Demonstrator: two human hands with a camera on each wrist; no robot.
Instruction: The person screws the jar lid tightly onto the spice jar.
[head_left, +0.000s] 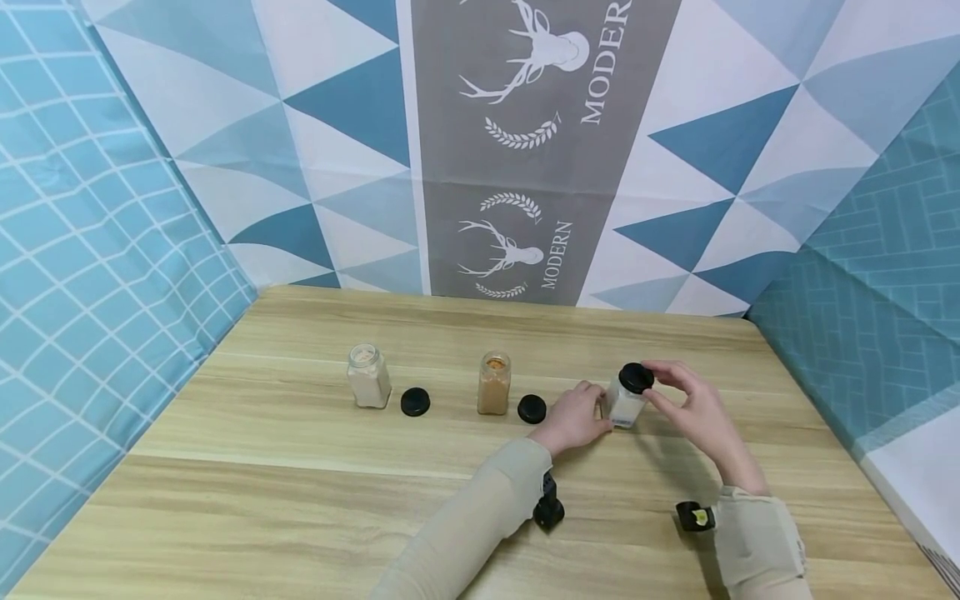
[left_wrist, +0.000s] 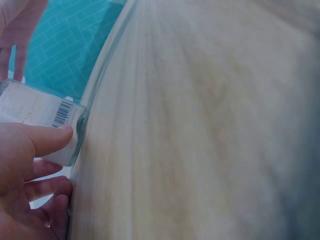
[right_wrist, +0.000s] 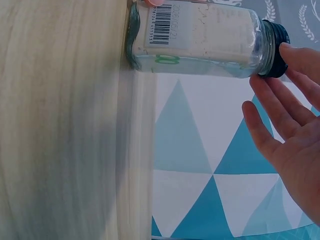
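A square glass spice jar (head_left: 624, 408) of pale powder stands on the table at the right, its black lid (head_left: 636, 377) on its mouth. My left hand (head_left: 576, 417) grips the jar low on its left side, and in the left wrist view the thumb lies across the barcode label (left_wrist: 32, 107). My right hand (head_left: 697, 417) pinches the rim of the lid from the right. In the right wrist view, thumb and fingertips are at the edge of the black lid (right_wrist: 277, 50), with the jar's threaded neck showing below it.
An open jar of orange-brown powder (head_left: 493, 387) stands left of my hands, a black lid (head_left: 532, 408) beside it. Farther left, an open jar of pale powder (head_left: 369, 379) has another black lid (head_left: 415, 402) next to it. Patterned cloth (head_left: 345, 167) rises behind the wooden table (head_left: 300, 500).
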